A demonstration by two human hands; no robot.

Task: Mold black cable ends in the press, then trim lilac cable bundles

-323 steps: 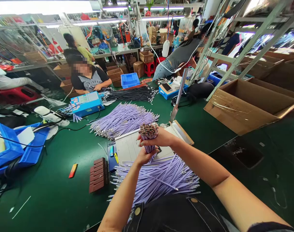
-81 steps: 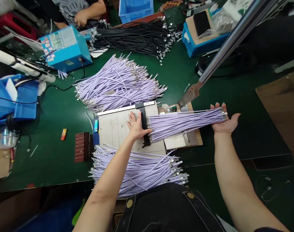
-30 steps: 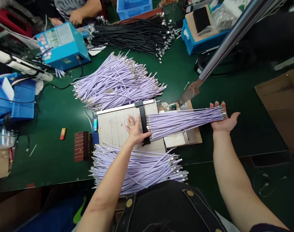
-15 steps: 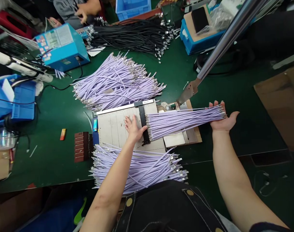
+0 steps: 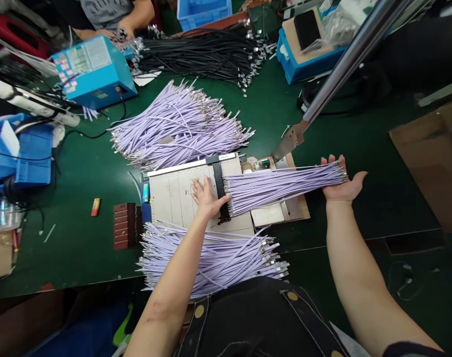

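Observation:
A bundle of lilac cables (image 5: 270, 188) is fanned out flat, its left ends against the black bar (image 5: 221, 191) of a paper cutter (image 5: 169, 198). My left hand (image 5: 207, 198) lies on the cutter board with fingers spread, its thumb reaching across the bar to the cable ends. Under the bundle's right ends, my right hand (image 5: 341, 186) is palm up and open, the metal tips resting along the palm. The cutter's long blade arm (image 5: 333, 74) stands raised behind the bundle. More lilac cables lie in a pile (image 5: 211, 258) in front and another pile (image 5: 181, 126) behind.
Black cables (image 5: 199, 57) lie at the back near a co-worker's hands (image 5: 125, 29). A blue machine box (image 5: 95, 72) stands back left and a blue bin (image 5: 311, 54) back right. An orange lighter (image 5: 96, 207) and a brown slotted block (image 5: 124, 225) sit left of the cutter.
My hands and the lilac bundle hold almost the same place. At the back, the co-worker's hands have come down and closer together.

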